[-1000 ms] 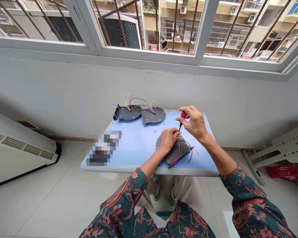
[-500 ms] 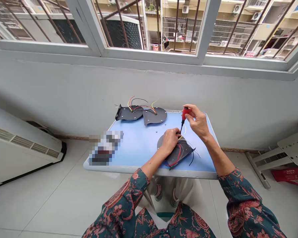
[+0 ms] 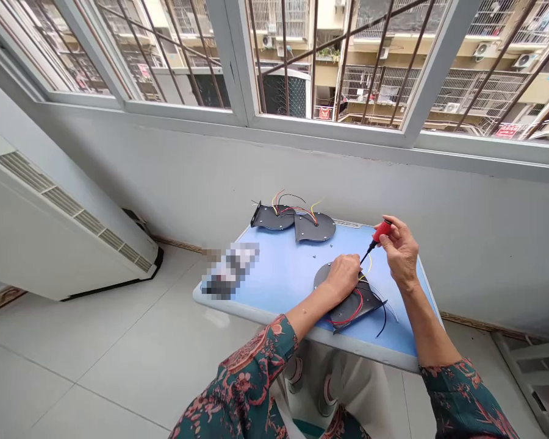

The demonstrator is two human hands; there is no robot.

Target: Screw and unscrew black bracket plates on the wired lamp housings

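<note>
My right hand [image 3: 400, 253] grips a red-handled screwdriver [image 3: 382, 229] above the near right of the table. Its dark shaft slants down left to a black rounded plate [image 3: 361, 306] with one straight, bent edge. Red, black, yellow and white wires come out of this plate. Lying over its upper part is my left hand [image 3: 344, 274], fingers closed together beside the screwdriver's tip. What the left fingertips pinch, if anything, is hidden, and so is the exact contact point of the tip.
Two similar black plates, one on the left [image 3: 274, 217] and one on the right [image 3: 315, 228], lie with wires at the back of the blue table [image 3: 279, 274]. Tiny screws [image 3: 314, 256] lie in front of them. A blurred patch covers items at left. Wall and barred window stand behind.
The view has turned, so the table appears further right and lower. The screwdriver leans more to the right, with my right hand still on it. My left hand stays at the plate.
</note>
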